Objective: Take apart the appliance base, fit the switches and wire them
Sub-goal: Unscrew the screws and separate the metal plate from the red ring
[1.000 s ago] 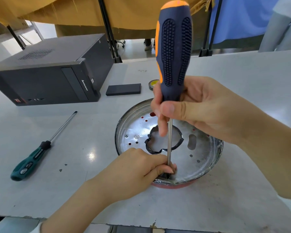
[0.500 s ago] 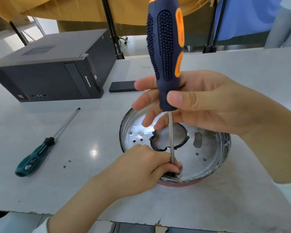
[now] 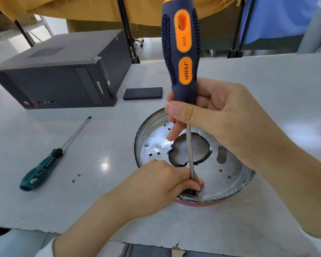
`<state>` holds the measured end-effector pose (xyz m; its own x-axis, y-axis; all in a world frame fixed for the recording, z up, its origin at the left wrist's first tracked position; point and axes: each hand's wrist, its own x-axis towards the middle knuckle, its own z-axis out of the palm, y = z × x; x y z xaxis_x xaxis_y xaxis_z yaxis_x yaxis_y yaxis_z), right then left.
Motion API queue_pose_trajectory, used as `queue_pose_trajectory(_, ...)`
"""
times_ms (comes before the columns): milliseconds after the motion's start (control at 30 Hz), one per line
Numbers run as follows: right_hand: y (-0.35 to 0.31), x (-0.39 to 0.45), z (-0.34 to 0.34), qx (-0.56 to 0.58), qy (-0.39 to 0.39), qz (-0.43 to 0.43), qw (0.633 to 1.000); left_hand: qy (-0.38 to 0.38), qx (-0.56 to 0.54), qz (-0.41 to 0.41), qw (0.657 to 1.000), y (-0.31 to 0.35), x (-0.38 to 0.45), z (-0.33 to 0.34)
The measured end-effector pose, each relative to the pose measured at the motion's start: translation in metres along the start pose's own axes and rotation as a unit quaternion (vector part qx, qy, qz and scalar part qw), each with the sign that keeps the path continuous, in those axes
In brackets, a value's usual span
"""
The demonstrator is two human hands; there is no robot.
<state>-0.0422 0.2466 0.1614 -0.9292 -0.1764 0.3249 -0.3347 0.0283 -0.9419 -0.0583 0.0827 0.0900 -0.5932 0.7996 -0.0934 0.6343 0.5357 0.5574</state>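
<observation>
Appliance base (image 3: 228, 175) sits on the counter (image 3: 267, 86) right in front of me, shiny metal plate up, red rim at the near edge. My right hand (image 3: 220, 115) has its fingers clamped around the lower handle of the navy-and-orange screwdriver (image 3: 181, 52), standing upright. My left hand (image 3: 156, 184) pinches the shaft near the tip, at the near rim. Green screwdriver (image 3: 44, 164) lies well off left, computer case (image 3: 59, 75) behind.

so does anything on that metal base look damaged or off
The black ring lining the centre hole of the metal base looks ragged and bent out of round, with a notch at its lower left. Nothing else stands out.
</observation>
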Motion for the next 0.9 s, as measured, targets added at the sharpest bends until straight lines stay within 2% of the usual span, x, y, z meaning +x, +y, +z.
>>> queue_pose_trajectory(133, 0.002, 0.007, -0.014, 0.095, -0.189, 0.054, 0.976, -0.005, 0.016, -0.005, 1.0, -0.001, 0.0, 0.0)
queue_pose_trajectory(233, 0.003, 0.01, -0.02, 0.144, -0.25, 0.065, 0.955, -0.011, 0.025, -0.001, 1.0, -0.001, 0.001, 0.0)
queue_pose_trajectory(467, -0.004, 0.007, -0.016, 0.047, -0.172, 0.059, 0.982, -0.017, 0.009, 0.006, 1.0, -0.003, -0.001, 0.0)
queue_pose_trajectory(667, -0.007, -0.013, 0.004, -0.013, 0.051, 0.032, 0.998, 0.01, 0.004, 0.027, 1.0, -0.001, -0.001, -0.001)
queue_pose_trajectory(733, -0.005, -0.016, 0.008, -0.02, 0.093, 0.024, 0.995, 0.014, 0.014, 0.034, 0.999, 0.001, -0.001, -0.001)
queue_pose_trajectory(800, -0.002, -0.014, 0.004, -0.012, 0.07, 0.034, 0.997, 0.012, 0.02, 0.029, 0.999, 0.001, 0.0, -0.001)
queue_pose_trajectory(900, -0.001, -0.003, -0.012, 0.058, -0.07, 0.069, 0.993, 0.009, 0.022, 0.019, 1.0, 0.0, 0.0, -0.001)
